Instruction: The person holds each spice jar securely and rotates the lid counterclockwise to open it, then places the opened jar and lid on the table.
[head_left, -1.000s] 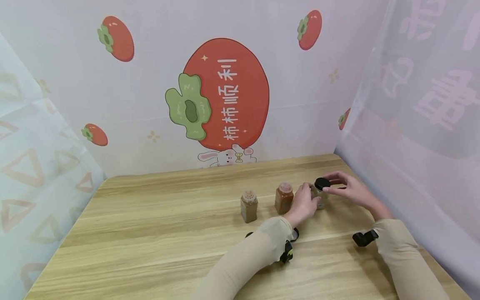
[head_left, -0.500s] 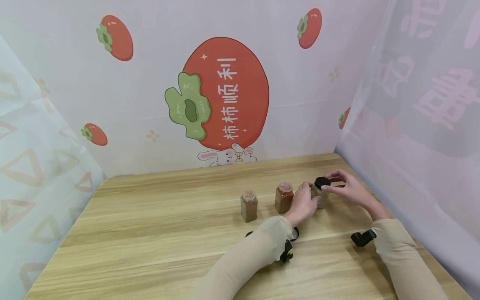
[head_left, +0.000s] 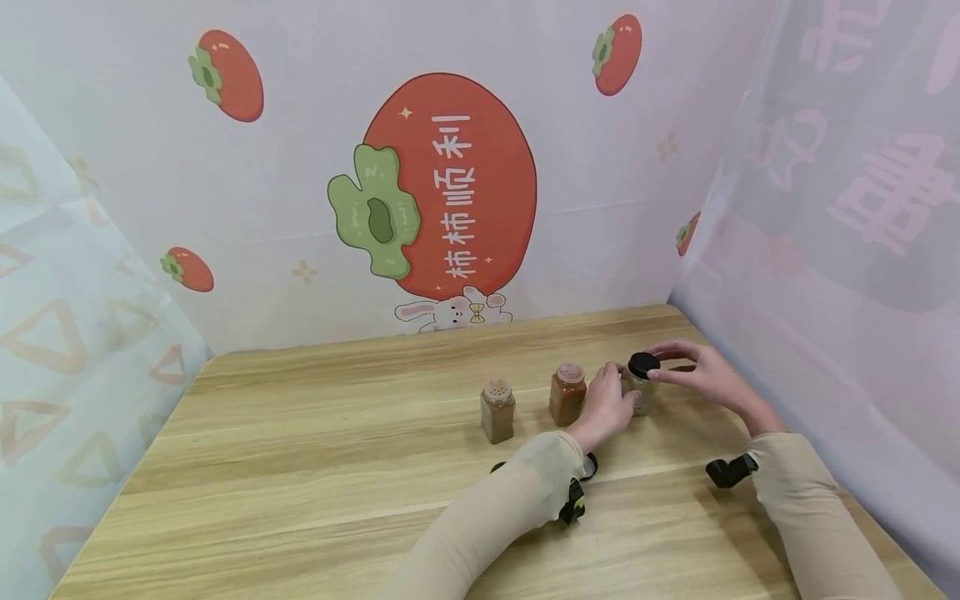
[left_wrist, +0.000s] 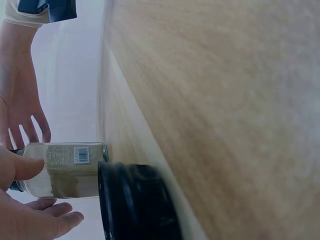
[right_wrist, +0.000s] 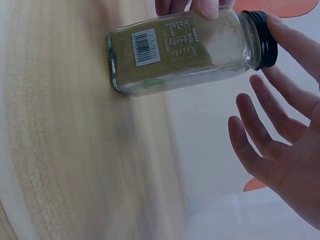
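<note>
A square glass spice jar [head_left: 640,400] with a black screw cap [head_left: 644,364] stands upright at the right of the table. It holds a greenish-brown powder and carries a barcode label [right_wrist: 146,47]. My left hand [head_left: 607,404] grips the jar's body from the left. At the cap, my right hand [head_left: 705,377] has its thumb and forefinger on opposite sides, pinching it; the other fingers spread free of the glass in the right wrist view. Left of my left hand stands a jar of orange-red powder [head_left: 567,403] with a perforated shaker top.
Another shaker jar, with brown powder [head_left: 498,418], stands farther left. A loose black cap [head_left: 590,467] lies by my left wrist, large in the left wrist view; a second black cap [head_left: 498,468] is mostly hidden behind the sleeve. A fabric wall [head_left: 825,275] rises at the right edge.
My right hand's fingers and wrist shift slightly about the black cap. My left hand and the jars stay in place.
</note>
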